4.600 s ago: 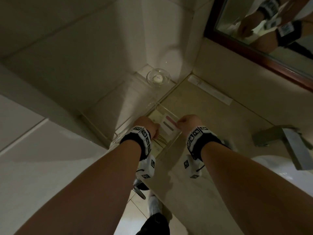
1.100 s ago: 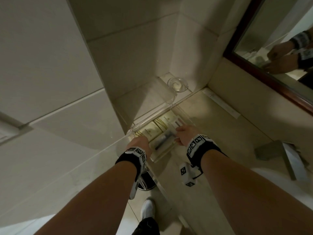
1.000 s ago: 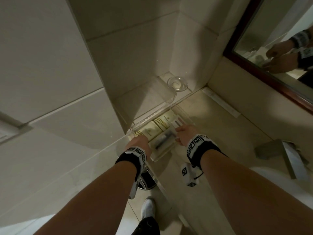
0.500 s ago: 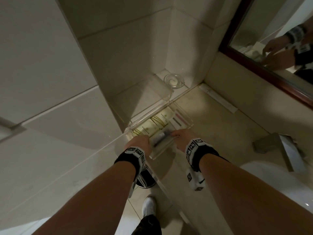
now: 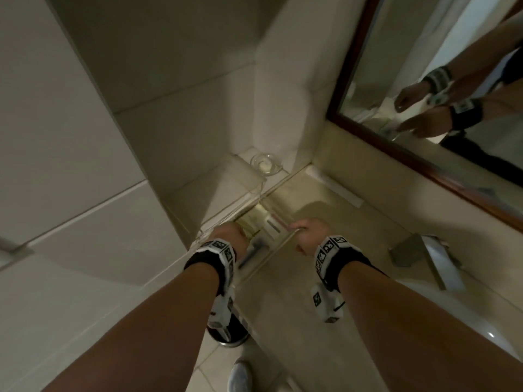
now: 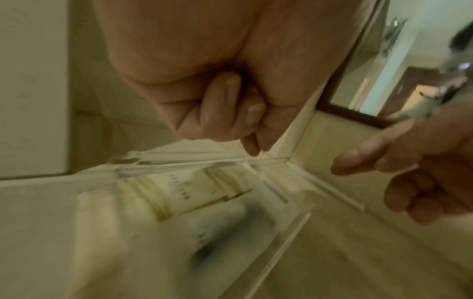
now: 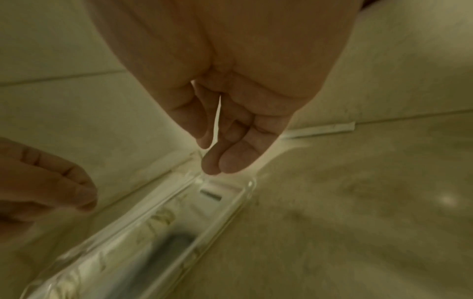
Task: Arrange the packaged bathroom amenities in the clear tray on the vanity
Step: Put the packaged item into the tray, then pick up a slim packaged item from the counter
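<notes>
- Packaged amenities [image 6: 179,194] are seen lying inside the clear tray [image 5: 278,247], set at the vanity's [image 5: 325,222] left edge against the wall.
- Left hand [image 5: 230,236] is held above them, fingers curled, empty.
- Right hand [image 5: 310,233] is held beside the tray's far corner, fingers loosely bent, empty.

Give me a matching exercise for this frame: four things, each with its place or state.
Things:
1. clear tray
2. glass dish
3. left hand
4. mirror

Places or states:
A. on the corner ledge
B. fingers curled, holding nothing
C. holds the packets, on the vanity
D. on the wall, dark wooden frame

Pairs: 1-C, 2-A, 3-B, 4-D
</notes>
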